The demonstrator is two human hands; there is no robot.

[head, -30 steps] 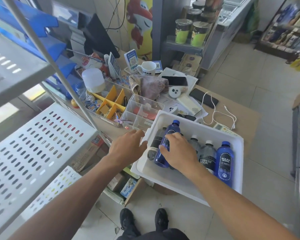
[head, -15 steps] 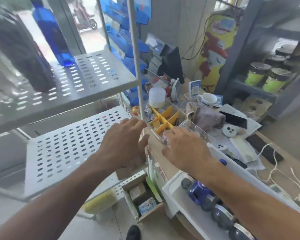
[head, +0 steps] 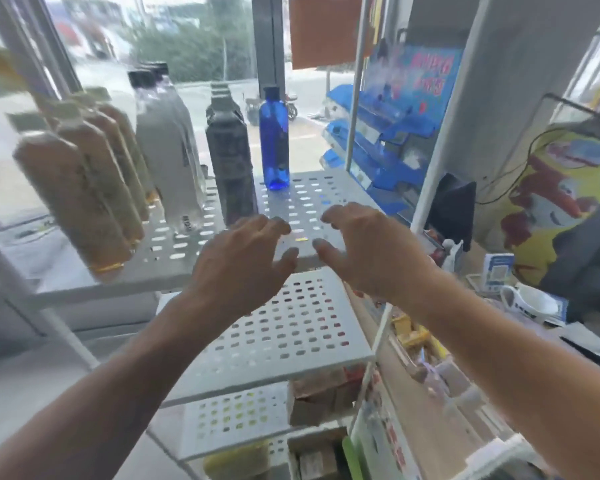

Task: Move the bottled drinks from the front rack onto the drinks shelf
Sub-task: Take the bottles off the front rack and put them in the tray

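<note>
The perforated grey drinks shelf carries one blue bottle standing upright near its back right. To its left stand a row of dark bottles, a row of clear bottles and a blurred row of brown tea bottles. My left hand and my right hand hover side by side at the shelf's front edge. Both have loosely curled fingers and hold nothing. The blue bottle is well beyond the fingertips. Only a corner of the white bin shows at the lower right.
A second perforated shelf sits below, with cardboard boxes underneath. White rack posts rise on the right. The cluttered counter with a mug lies to the right. Blue trays hang behind.
My right hand left the blue bottle lying in the bin. Both hands rose empty from the bin to the upper shelf's front edge, and my view swung up and left.
</note>
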